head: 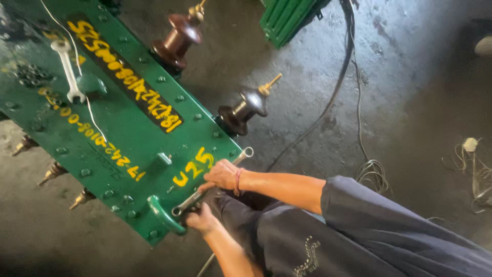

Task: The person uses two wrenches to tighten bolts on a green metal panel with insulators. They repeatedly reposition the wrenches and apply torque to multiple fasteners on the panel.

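A green transformer tank lid (128, 128) with painted yellow marks and bolts along its rim fills the left. My right hand (221, 174), a red thread on its wrist, grips a long silver ring wrench (241, 156) lying across the lid's near corner. My left hand (202, 220) is curled at the lid's edge just under the wrench's lower ring end (178, 210), beside a green lifting handle (164, 216). What the left fingers hold is hidden.
Two brown porcelain bushings (179, 38) (246, 107) stick out of the lid's far edge, and small brass studs (51, 173) from its left side. A white spanner (69, 72) rests on the lid. Black cable (333, 92), wire coils (373, 172) and a green finned panel (292, 15) lie on the concrete floor.
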`<state>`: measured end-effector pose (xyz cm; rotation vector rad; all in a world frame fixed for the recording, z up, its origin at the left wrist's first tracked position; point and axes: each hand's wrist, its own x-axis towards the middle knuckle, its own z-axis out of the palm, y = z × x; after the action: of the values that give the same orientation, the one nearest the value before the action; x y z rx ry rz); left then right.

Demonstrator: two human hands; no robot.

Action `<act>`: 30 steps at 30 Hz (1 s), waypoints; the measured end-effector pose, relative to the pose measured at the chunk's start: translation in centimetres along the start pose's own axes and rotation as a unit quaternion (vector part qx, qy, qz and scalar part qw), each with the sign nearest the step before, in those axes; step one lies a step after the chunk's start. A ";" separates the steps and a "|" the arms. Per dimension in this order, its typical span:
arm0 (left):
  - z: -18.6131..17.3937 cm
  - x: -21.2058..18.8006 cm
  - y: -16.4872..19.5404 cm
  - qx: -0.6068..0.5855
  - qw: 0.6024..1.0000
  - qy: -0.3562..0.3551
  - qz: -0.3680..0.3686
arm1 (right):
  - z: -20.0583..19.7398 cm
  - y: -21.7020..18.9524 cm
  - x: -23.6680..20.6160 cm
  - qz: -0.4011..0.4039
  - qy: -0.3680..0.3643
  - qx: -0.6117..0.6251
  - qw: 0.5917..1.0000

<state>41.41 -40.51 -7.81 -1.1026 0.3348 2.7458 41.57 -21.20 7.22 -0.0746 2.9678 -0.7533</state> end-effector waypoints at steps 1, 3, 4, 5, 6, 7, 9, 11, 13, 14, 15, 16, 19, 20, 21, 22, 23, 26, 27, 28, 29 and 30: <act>-0.4 -0.1 0.0 -0.001 1.000 -0.004 0.004 | 0.0 0.1 0.0 -0.014 0.018 0.003 1.000; -1.0 -0.5 0.0 0.002 1.000 -0.021 0.013 | 0.1 0.3 -0.1 0.020 -0.025 0.009 0.999; -1.3 -0.7 -0.3 -0.006 0.999 -0.038 0.008 | 0.0 0.5 -0.2 0.038 -0.042 -0.003 0.998; -1.4 -0.7 -0.4 -0.014 0.999 -0.050 0.004 | 0.0 0.6 -0.2 0.028 -0.021 -0.011 0.999; -1.5 -0.8 -0.6 -0.021 0.997 -0.071 -0.001 | 0.0 0.9 -0.3 0.019 -0.005 -0.007 1.000; -1.6 -0.8 -0.7 -0.025 0.996 -0.089 -0.002 | 0.0 1.0 -0.2 0.009 0.008 0.000 1.000; -1.4 -0.6 -0.9 -0.034 0.990 -0.134 -0.002 | -0.4 1.1 -0.1 -0.080 0.003 -0.006 0.997; -0.8 0.2 -1.3 -0.058 0.978 -0.201 -0.016 | -0.3 1.7 -0.1 -0.079 0.004 -0.012 0.997; -0.3 0.8 -1.3 0.009 0.991 -0.135 -0.019 | -0.3 1.8 -0.1 0.022 -0.015 0.019 0.999; -0.2 1.0 -1.3 0.046 0.994 -0.093 -0.015 | -0.2 1.8 -0.2 0.029 -0.028 0.021 0.999; 0.0 1.2 -1.4 0.026 0.998 -0.060 -0.003 | -0.2 1.8 -0.2 0.031 -0.037 0.024 0.999; 0.4 1.2 -1.7 0.007 0.999 -0.030 0.008 | -0.2 1.8 -0.2 0.034 -0.042 0.026 0.998; 0.1 1.7 -2.3 0.000 1.000 0.027 0.014 | 0.1 1.9 -0.2 -0.019 0.020 -0.011 1.000; 0.1 1.9 -2.5 0.000 1.000 0.021 0.012 | 0.1 2.0 -0.2 -0.010 0.011 -0.008 1.000; -0.1 1.6 -2.5 0.000 1.000 -0.006 0.014 | 0.2 2.0 -0.1 -0.004 0.000 -0.002 1.000; -0.2 1.5 -2.6 0.002 0.999 -0.039 0.016 | 0.1 2.1 0.0 -0.003 -0.007 -0.001 1.000; -0.3 1.2 -2.5 0.007 0.997 -0.069 0.015 | 0.0 2.1 0.0 0.006 -0.029 0.001 1.000; -1.2 0.2 -2.2 0.033 0.997 -0.073 0.011 | -0.4 2.4 0.2 0.023 -0.048 -0.014 0.998; -1.4 -0.1 -2.1 0.025 0.995 -0.094 0.007 | -0.5 2.5 0.2 0.022 -0.034 -0.011 0.999; -1.6 -0.4 -2.1 0.020 0.993 -0.115 0.009 | -0.6 2.6 0.1 0.018 -0.021 -0.003 1.000; -1.8 -0.4 -2.1 0.013 0.990 -0.140 0.010 | -0.7 2.6 0.2 0.017 -0.036 -0.002 0.999; -1.9 -0.6 -2.2 0.008 0.986 -0.167 0.008 | -0.7 2.7 0.1 0.018 -0.049 -0.001 0.999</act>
<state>43.58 -38.97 -9.08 -0.6179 0.3183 2.8683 41.35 -18.51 6.57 -0.0556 2.8701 -0.7201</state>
